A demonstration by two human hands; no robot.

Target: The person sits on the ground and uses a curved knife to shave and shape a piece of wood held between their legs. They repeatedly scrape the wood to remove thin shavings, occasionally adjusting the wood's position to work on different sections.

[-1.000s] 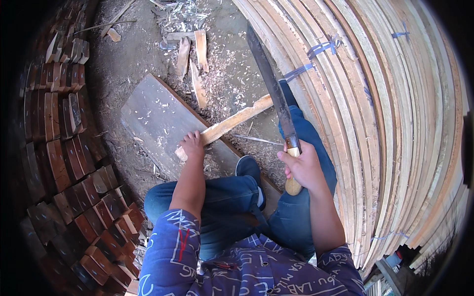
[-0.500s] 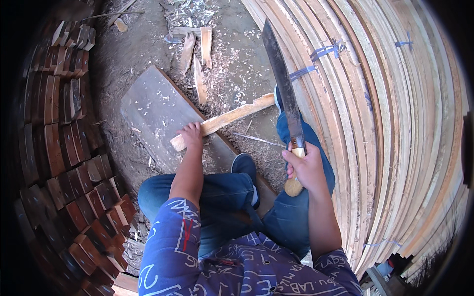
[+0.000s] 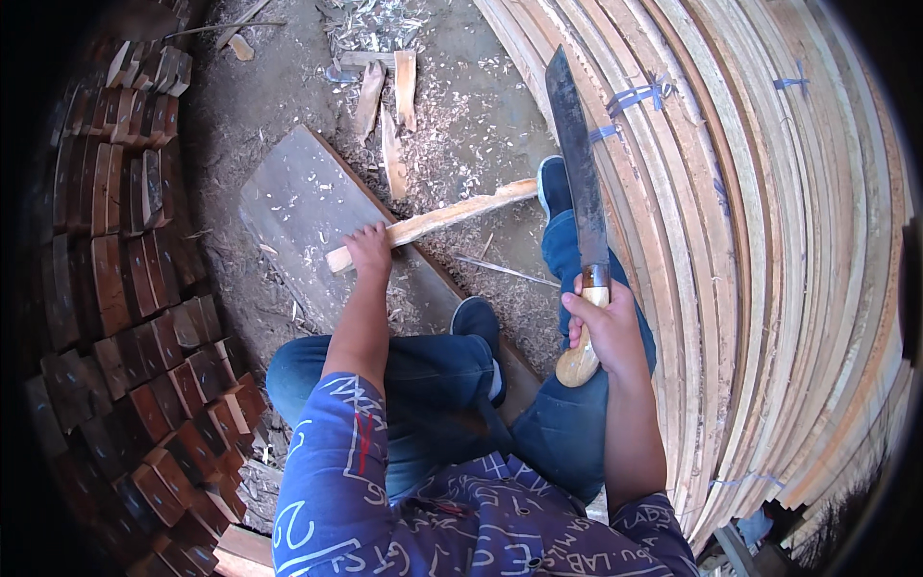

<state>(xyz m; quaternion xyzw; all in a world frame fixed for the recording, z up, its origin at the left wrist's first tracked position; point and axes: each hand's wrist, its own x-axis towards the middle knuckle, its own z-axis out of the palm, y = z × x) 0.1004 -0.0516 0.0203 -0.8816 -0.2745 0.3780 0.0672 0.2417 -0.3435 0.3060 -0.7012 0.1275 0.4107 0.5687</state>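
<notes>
My left hand [image 3: 369,248] grips a pale strip of wood [image 3: 452,215] near its close end, fingers wrapped over the top. The strip lies across a grey wooden board [image 3: 303,183] on the ground, and its far end reaches my right shoe [image 3: 554,185]. In my right hand [image 3: 606,322] is a machete, closed on its light wooden handle [image 3: 580,358]. The long dark blade [image 3: 577,144] points up and away, apart from the strip. My legs in blue jeans are bent either side of the board.
Stacked long planks [image 3: 711,240], tied with blue strips, rise along the right. Short dark wood blocks [image 3: 125,356] are piled at the left. Several offcuts [image 3: 405,91] and wood shavings [image 3: 457,154] lie on the ground ahead. A thin pale sliver [image 3: 507,270] rests near my right knee.
My right hand and the machete have shifted slightly to the right, the blade a little more upright. The strip has turned slightly under my left hand, which stays on it.
</notes>
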